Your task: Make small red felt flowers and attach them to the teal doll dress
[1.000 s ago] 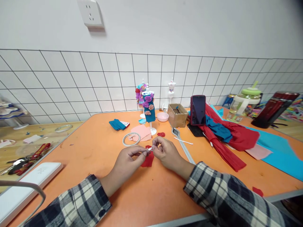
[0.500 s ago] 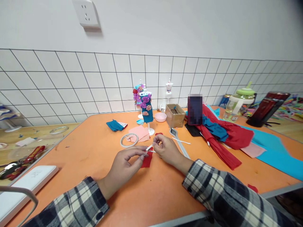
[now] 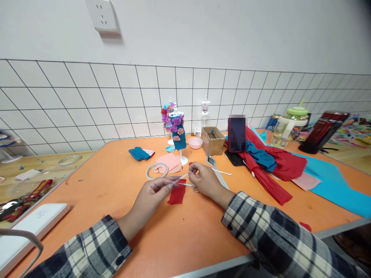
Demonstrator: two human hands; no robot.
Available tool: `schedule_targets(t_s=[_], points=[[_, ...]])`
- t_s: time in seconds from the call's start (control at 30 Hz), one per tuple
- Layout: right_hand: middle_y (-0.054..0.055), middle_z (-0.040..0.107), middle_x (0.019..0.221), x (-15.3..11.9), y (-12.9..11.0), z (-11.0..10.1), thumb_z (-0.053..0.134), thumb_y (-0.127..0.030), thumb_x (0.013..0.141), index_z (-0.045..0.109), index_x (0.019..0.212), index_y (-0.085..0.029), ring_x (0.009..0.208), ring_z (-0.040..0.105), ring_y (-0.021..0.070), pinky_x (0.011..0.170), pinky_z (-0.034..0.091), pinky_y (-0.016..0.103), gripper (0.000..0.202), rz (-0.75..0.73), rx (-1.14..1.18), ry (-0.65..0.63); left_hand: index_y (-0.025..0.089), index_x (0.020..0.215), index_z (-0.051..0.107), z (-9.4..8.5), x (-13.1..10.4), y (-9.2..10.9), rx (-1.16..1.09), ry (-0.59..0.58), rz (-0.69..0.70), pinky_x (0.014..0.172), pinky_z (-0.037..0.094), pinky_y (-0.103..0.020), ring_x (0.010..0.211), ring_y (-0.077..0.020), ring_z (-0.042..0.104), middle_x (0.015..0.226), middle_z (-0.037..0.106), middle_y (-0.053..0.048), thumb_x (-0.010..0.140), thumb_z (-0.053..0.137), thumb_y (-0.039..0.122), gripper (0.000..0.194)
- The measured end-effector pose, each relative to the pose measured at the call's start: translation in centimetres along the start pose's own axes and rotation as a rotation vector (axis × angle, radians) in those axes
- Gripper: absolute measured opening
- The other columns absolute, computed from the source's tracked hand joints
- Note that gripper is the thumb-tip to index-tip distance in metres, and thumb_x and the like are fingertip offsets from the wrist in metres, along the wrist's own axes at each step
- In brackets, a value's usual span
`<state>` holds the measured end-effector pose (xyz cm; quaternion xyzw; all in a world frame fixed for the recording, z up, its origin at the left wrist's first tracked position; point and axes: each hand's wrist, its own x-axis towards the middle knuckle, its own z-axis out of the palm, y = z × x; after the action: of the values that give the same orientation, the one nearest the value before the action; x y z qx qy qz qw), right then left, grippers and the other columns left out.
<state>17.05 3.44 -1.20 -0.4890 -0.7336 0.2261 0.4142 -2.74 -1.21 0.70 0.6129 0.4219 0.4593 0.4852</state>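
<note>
A narrow white strip (image 3: 183, 177), which looks like tape, stretches between my two hands above the table. My left hand (image 3: 155, 195) pinches its near end between thumb and fingers. The fingertips of my right hand (image 3: 206, 181) are closed on the other end. Beneath the strip lies a red crepe-paper piece (image 3: 177, 196) on the orange table. Small scissors (image 3: 196, 189) rest partly hidden under my right hand, with their blades reaching toward the red piece. Just behind my left hand lies a roll of tape (image 3: 148, 170), beside pink paper pieces (image 3: 171, 162).
A small dress form (image 3: 178, 135) in a blue flowered dress stands at the back. Near it are a pink bowl (image 3: 195, 143), a cardboard box (image 3: 213, 141) and a phone (image 3: 237, 135). Red fabric-like paper (image 3: 290, 164) and a thermos (image 3: 324, 133) occupy the right. A white power bank (image 3: 37, 227) sits left.
My left hand has moved slightly left and the strip is now pulled straighter between my hands. More of the red piece and the scissors shows. The view has shifted a little.
</note>
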Motion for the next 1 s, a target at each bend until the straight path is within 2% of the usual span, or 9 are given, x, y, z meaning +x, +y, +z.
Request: schedule_targets(t_s=[0.2, 0.33, 0.43, 0.5, 0.6, 0.7, 0.77, 1.0], points=[[0.000, 0.060, 0.073, 0.5, 1.0, -0.5, 0.050, -0.023, 0.080, 0.054, 0.078, -0.020, 0.063, 0.053, 0.0142, 0.058, 0.037, 0.025, 0.005, 0.060, -0.032, 0.089, 0.016, 0.074, 0.075, -0.1, 0.3, -0.5, -0.297, 0.031, -0.119, 0.095, 0.050, -0.038, 0.108, -0.0278, 0.066, 0.101, 0.077, -0.011, 0.070, 0.077, 0.035, 0.019], [0.000, 0.063, 0.073, 1.3, 1.4, -1.5, 0.048, -0.028, 0.083, 0.053, 0.083, -0.021, 0.058, 0.056, 0.0140, 0.056, 0.038, 0.025, 0.009, 0.073, 0.011, 0.151, 0.017, 0.074, 0.075, -0.3, 0.2, -0.8, -0.293, -0.005, -0.097, 0.095, 0.050, -0.036, 0.108, -0.0266, 0.066, 0.096, 0.078, -0.010, 0.072, 0.076, 0.033, 0.016], [0.003, 0.066, 0.085, 3.1, 2.0, -3.4, 0.050, -0.028, 0.084, 0.055, 0.088, -0.020, 0.064, 0.058, 0.0153, 0.062, 0.042, 0.027, 0.010, -0.048, -0.111, 0.358, 0.018, 0.077, 0.076, -0.3, 0.2, -1.3, -0.221, -0.030, -0.064, 0.097, 0.048, -0.037, 0.107, -0.0259, 0.066, 0.098, 0.078, -0.009, 0.076, 0.072, 0.030, 0.013], [0.006, 0.066, 0.088, 4.6, 2.9, -5.2, 0.049, -0.029, 0.086, 0.058, 0.090, -0.019, 0.074, 0.058, 0.0198, 0.069, 0.042, 0.031, 0.014, -0.098, -0.291, 0.553, 0.018, 0.079, 0.076, -0.2, 0.2, -1.6, -0.180, -0.043, -0.051, 0.097, 0.048, -0.038, 0.106, -0.0257, 0.066, 0.099, 0.077, -0.009, 0.078, 0.071, 0.030, 0.013], [0.010, 0.065, 0.095, 6.6, 4.7, -7.8, 0.049, -0.028, 0.087, 0.061, 0.090, -0.018, 0.089, 0.053, 0.0264, 0.077, 0.041, 0.036, 0.016, -0.098, -0.592, 0.687, 0.018, 0.077, 0.075, 0.3, 0.3, -1.6, -0.119, -0.060, -0.060, 0.093, 0.051, -0.038, 0.103, -0.0258, 0.068, 0.101, 0.077, -0.010, 0.078, 0.070, 0.030, 0.014], [0.012, 0.064, 0.101, 7.7, 6.3, -9.2, 0.050, -0.028, 0.088, 0.065, 0.092, -0.018, 0.091, 0.049, 0.0277, 0.076, 0.039, 0.037, 0.019, -0.056, -0.748, 0.693, 0.017, 0.074, 0.073, 0.9, 0.3, -1.3, -0.055, -0.091, -0.065, 0.089, 0.053, -0.038, 0.098, -0.0258, 0.069, 0.098, 0.077, -0.011, 0.076, 0.071, 0.030, 0.014], [0.013, 0.063, 0.103, 8.1, 7.2, -9.5, 0.050, -0.029, 0.090, 0.067, 0.094, -0.017, 0.091, 0.048, 0.0276, 0.075, 0.038, 0.037, 0.021, -0.060, -0.799, 0.650, 0.017, 0.072, 0.072, 1.1, 0.3, -1.1, -0.034, -0.116, -0.062, 0.088, 0.053, -0.038, 0.096, -0.0258, 0.070, 0.097, 0.077, -0.011, 0.075, 0.070, 0.031, 0.014], [0.009, 0.064, 0.109, 8.3, 8.6, -8.6, 0.043, -0.026, 0.093, 0.071, 0.106, -0.023, 0.089, 0.048, 0.0245, 0.066, 0.038, 0.034, 0.031, -0.070, -0.880, 0.477, 0.017, 0.073, 0.072, 0.9, 0.4, -1.1, -0.007, -0.145, -0.053, 0.088, 0.053, -0.039, 0.097, -0.0255, 0.069, 0.096, 0.077, -0.011, 0.075, 0.069, 0.030, 0.014]])
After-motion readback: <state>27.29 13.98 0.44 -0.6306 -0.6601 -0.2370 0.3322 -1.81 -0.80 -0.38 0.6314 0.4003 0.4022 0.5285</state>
